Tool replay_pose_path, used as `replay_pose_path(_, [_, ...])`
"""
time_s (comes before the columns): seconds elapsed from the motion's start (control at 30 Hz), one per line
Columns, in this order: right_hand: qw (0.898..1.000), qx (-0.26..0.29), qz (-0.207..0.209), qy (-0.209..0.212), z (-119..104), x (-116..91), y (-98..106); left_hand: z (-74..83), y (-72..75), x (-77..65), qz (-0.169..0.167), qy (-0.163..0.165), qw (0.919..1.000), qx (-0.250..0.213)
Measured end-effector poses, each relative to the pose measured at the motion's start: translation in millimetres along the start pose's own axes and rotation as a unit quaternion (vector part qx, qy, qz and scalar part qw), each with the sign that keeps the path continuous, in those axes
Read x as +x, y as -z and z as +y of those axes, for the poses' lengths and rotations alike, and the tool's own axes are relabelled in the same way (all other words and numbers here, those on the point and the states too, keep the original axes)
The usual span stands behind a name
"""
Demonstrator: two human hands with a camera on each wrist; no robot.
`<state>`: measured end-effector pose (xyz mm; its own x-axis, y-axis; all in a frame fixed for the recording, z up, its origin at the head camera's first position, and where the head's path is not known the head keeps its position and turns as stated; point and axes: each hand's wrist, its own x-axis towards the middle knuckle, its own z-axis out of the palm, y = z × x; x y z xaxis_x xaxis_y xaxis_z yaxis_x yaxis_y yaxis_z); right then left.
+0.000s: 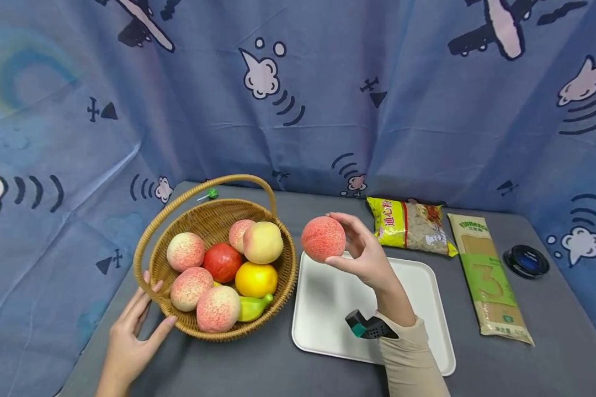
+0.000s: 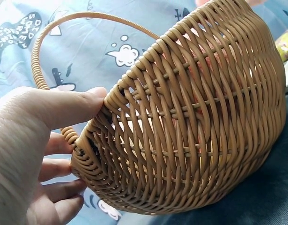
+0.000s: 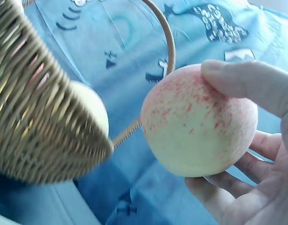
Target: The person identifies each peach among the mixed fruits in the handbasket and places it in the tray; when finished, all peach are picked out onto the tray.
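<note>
My right hand (image 1: 360,251) holds a peach (image 1: 323,239) between thumb and fingers, raised over the far left part of a white tray (image 1: 323,336). The right wrist view shows the thumb on one side of the peach (image 3: 195,126) and fingers on the other. A wicker basket (image 1: 290,264) with an arched handle stands left of the tray. Inside it lie several peaches (image 1: 218,309), a red fruit (image 1: 222,262), a yellow-orange fruit (image 1: 256,280) and a banana (image 1: 253,307). My left hand (image 1: 131,336) grips the basket's near left rim, thumb and fingers about it (image 2: 45,140).
Behind the tray lies a yellow bag of pasta (image 1: 412,226). To its right are a long noodle pack (image 1: 491,278) and a round black object (image 1: 526,261). A green lollipop (image 1: 211,193) lies behind the basket. A blue patterned curtain (image 1: 318,138) hangs at the back.
</note>
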<state>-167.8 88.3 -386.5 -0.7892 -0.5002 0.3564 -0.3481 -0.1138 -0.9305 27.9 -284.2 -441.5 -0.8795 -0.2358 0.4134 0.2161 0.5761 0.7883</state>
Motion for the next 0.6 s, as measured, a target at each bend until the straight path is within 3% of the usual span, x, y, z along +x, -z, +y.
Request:
replay_pose_path(0.17, [0.999, -0.024, 0.024, -0.035, 19.4, -8.1, 6.7, 1.6, 1.0, 0.2, 0.002, 0.0, 1.0, -0.002])
replay_pose_path(0.6, [0.988, -0.08, 0.035, -0.131, 71.5, -17.6, 10.8, 6.3, 1.6, 0.4, -0.004, 0.018, 0.9998, 0.009])
